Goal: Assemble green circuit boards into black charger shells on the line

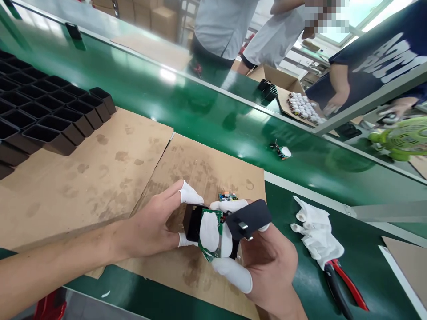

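Observation:
My left hand [150,226], with white finger cots on its thumb and a finger, grips a small black plastic case [192,222] from its two sides. My right hand [267,262], also in white finger cots, is closed on a green circuit board [205,255] with a white patch [210,232] on its face. Attached or held beside it is a flat black cover [255,218] with metal prongs. The board sits at the mouth of the case; how deep it reaches inside is hidden. Behind the fingers lies another small electronic part [227,195].
Rows of black cases [43,111] stand at left on cardboard [116,155]. At right lie white gloves [318,231] and red-and-black pliers [347,284]. Another board assembly [282,151] rests on the green belt [213,120]. Beyond are co-workers, a carton [267,73] and a green fan [403,138].

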A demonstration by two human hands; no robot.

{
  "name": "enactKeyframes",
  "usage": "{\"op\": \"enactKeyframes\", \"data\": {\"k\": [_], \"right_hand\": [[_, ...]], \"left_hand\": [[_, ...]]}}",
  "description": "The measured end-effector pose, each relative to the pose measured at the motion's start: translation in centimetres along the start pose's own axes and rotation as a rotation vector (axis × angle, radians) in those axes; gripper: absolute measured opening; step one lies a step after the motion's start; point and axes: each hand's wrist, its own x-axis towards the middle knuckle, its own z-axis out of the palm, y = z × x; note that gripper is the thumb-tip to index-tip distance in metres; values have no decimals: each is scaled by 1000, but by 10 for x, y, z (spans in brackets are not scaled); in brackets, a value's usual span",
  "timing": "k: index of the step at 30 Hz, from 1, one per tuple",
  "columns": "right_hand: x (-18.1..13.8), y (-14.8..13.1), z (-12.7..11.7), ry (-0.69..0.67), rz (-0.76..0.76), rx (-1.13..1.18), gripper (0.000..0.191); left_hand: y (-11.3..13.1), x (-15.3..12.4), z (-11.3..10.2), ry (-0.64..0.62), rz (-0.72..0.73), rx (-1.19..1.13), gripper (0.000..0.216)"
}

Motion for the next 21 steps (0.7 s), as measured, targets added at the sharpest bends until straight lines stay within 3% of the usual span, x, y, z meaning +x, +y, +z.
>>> {"op": "enactKeyframes", "data": {"k": [10, 21], "right_hand": [[5, -6, 0, -77, 35, -126, 43], [3, 0, 1, -97, 7, -123, 57]], "left_hand": [[-4, -1, 0, -8, 15, -19, 45], [-5, -3, 2, 8, 32, -34, 52]]}}
